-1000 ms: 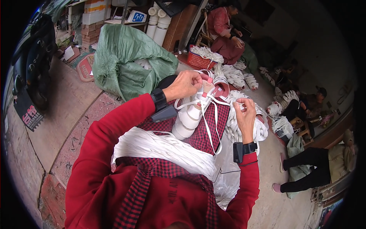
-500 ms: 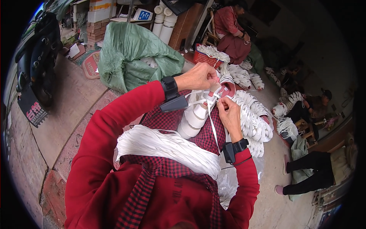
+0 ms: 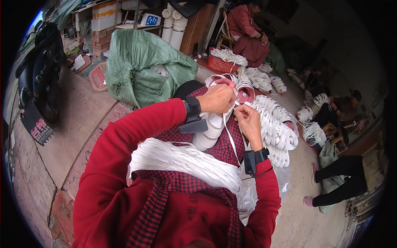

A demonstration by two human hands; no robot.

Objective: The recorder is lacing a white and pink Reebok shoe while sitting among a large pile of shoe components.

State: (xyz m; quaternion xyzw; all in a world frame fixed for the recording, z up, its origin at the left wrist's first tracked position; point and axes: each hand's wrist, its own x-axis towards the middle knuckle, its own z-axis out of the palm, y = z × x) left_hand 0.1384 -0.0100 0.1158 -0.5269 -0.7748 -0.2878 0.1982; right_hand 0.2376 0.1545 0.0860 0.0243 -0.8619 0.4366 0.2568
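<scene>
White lace [image 3: 229,135] at the fingertips

The right hand [image 3: 249,120] appears to pinch the white lace between thumb and finger; the left hand [image 3: 219,99] curls inward, its grip hidden. The lace hangs between them over the checked apron [image 3: 219,153]. It looks light and limp, best taken near its tip. Just beyond, the pink-lined shoe upper [image 3: 247,95] seems soft.

Sweater [image 3: 103,173] is showing red with dark chest print; apron [image 3: 175,178] is carrying red-and-black check. Laces [image 3: 182,163] are showing white; shoes [image 3: 204,139] are showing white outside, pink inside. Sack [image 3: 142,53] is reading green, basket [image 3: 222,65] red, wristbands [image 3: 192,108] black, pipes [image 3: 178,35] white.
</scene>
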